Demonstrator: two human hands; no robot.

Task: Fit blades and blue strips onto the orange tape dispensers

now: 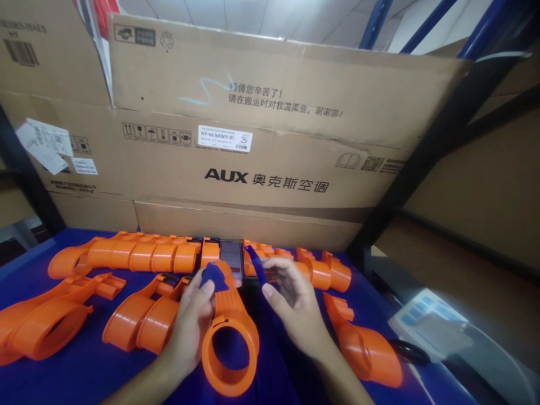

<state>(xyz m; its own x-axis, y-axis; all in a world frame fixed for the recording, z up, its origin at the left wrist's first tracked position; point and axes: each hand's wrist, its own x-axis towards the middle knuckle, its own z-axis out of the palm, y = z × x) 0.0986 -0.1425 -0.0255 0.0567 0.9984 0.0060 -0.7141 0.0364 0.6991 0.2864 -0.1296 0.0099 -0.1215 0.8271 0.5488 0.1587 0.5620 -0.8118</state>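
Note:
My left hand (194,315) is closed around the upper end of an orange plastic ring with a handle (232,306); its round opening hangs downward, toward me. A dark blue flat piece (215,275) lies against the handle under my left thumb. Just to the right, my right hand (295,304) pinches a narrow dark blue strip (255,264) between thumb and fingers, tilted and apart from the orange ring. Behind my hands stands a small grey-screened device (230,256), partly hidden by the handle.
Similar orange rings (141,256) line the back of the blue surface (164,382); more lie left and right (373,354). Behind them rises a printed cardboard wall (270,152). A dark rack post (405,191) slants at right, near a black object (409,351) and a clear bag (439,323).

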